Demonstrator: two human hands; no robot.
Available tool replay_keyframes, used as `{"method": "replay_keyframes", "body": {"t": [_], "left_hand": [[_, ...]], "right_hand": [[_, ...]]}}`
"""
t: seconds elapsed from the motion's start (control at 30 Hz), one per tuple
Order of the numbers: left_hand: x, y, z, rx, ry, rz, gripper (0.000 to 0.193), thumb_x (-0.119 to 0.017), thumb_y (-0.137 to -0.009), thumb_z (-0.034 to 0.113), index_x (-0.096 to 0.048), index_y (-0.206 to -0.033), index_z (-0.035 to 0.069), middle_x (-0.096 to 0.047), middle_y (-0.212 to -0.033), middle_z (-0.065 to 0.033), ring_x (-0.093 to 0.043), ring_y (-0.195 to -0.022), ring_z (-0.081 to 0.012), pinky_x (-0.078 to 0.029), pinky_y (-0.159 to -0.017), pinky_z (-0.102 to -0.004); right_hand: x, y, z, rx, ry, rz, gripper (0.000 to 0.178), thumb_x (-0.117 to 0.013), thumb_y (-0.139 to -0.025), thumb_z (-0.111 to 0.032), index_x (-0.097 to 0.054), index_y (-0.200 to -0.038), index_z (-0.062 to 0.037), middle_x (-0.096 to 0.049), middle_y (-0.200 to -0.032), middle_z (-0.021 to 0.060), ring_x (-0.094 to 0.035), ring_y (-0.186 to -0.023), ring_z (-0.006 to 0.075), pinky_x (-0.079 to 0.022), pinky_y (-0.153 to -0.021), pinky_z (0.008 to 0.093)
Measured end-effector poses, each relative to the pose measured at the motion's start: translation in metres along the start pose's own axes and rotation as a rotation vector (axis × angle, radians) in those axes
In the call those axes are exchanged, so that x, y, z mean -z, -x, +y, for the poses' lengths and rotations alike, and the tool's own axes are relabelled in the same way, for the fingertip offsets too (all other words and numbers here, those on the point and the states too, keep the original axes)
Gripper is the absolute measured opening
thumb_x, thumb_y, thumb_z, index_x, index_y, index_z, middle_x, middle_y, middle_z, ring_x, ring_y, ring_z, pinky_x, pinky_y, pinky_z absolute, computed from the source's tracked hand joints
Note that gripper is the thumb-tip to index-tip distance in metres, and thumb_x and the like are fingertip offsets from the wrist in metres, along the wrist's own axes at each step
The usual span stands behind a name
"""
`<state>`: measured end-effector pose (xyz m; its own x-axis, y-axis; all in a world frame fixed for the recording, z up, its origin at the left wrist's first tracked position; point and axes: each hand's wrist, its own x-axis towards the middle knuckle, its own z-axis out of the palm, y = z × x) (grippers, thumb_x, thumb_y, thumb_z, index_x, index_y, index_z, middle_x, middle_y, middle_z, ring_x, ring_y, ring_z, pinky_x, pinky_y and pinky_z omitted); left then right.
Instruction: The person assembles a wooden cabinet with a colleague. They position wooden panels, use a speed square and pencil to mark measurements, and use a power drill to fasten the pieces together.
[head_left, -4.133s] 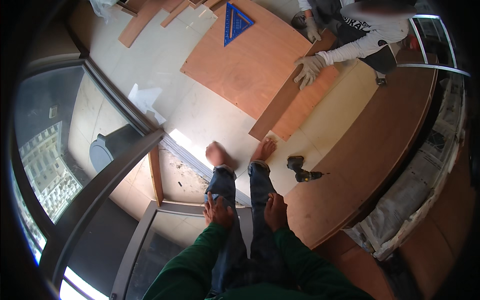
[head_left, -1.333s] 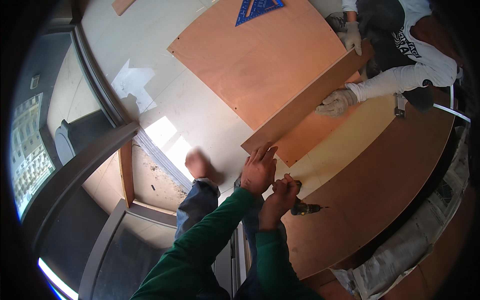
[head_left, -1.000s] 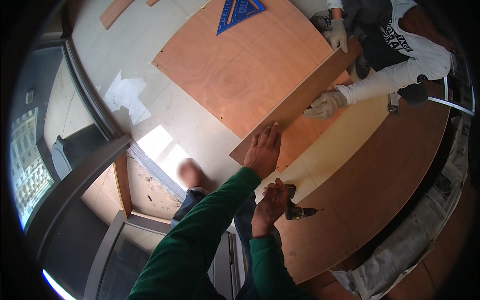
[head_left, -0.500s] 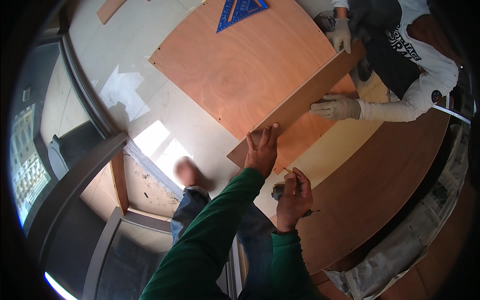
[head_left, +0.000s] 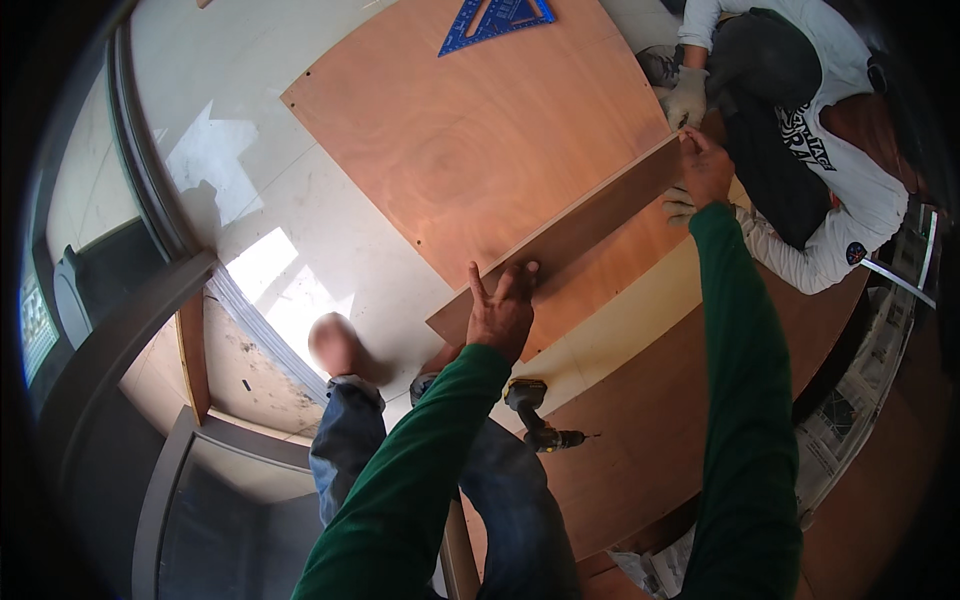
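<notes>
A narrow wooden board [head_left: 590, 225] stands on edge across a broad plywood panel [head_left: 440, 150]. At its near left end, my left hand [head_left: 500, 312] grips it, the fingers laid over its top edge. My right hand [head_left: 706, 168] is closed on the far right end, thumb and fingers at the top edge. A pencil is not visible in either hand now. Beside my right hand are a co-worker's two gloved hands, one glove [head_left: 687, 97] just beyond the board's end, the other glove [head_left: 680, 205] partly hidden behind my wrist.
A cordless drill [head_left: 540, 415] lies near my knee, by a dark curved wooden panel [head_left: 640, 400]. On the plywood's far part rests a blue speed square [head_left: 497, 22]. The co-worker [head_left: 790, 130] crouches at the right. A grey door frame [head_left: 130, 330] stands at the left.
My right hand has gone from beside the drill, where it held a pencil, up to the board's far end. The co-worker's gloved hands have shifted, and the co-worker leans further in.
</notes>
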<state>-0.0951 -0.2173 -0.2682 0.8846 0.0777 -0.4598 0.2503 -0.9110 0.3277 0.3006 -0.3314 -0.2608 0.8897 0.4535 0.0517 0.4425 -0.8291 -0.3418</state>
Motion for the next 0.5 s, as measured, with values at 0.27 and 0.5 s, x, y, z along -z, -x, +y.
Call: {"method": "replay_keyframes", "body": {"t": [0.27, 0.5], "left_hand": [[0.009, 0.002, 0.002, -0.001, 0.019, -0.012, 0.058, -0.054, -0.096, 0.014, -0.046, -0.154, 0.011, -0.034, -0.163, 0.0019, -0.030, -0.147, -0.0219, -0.021, -0.119, -0.0757], [0.006, 0.005, 0.007, 0.010, -0.009, 0.026, 0.060, -0.055, -0.095, 0.015, -0.046, -0.154, 0.010, -0.034, -0.163, 0.0008, -0.030, -0.146, -0.0235, -0.024, -0.118, -0.0754]], "right_hand": [[-0.015, -0.013, 0.023, 0.068, 0.192, -0.044, 0.026, -0.067, -0.093, -0.026, -0.079, -0.112, -0.0132, -0.074, -0.099, 0.0205, -0.073, -0.091, 0.0390, -0.058, -0.081, 0.0423], [-0.017, -0.014, 0.032, 0.068, 0.184, -0.063, 0.025, -0.067, -0.093, -0.025, -0.080, -0.112, -0.0138, -0.073, -0.098, 0.0213, -0.072, -0.091, 0.0395, -0.058, -0.080, 0.0434]]}}
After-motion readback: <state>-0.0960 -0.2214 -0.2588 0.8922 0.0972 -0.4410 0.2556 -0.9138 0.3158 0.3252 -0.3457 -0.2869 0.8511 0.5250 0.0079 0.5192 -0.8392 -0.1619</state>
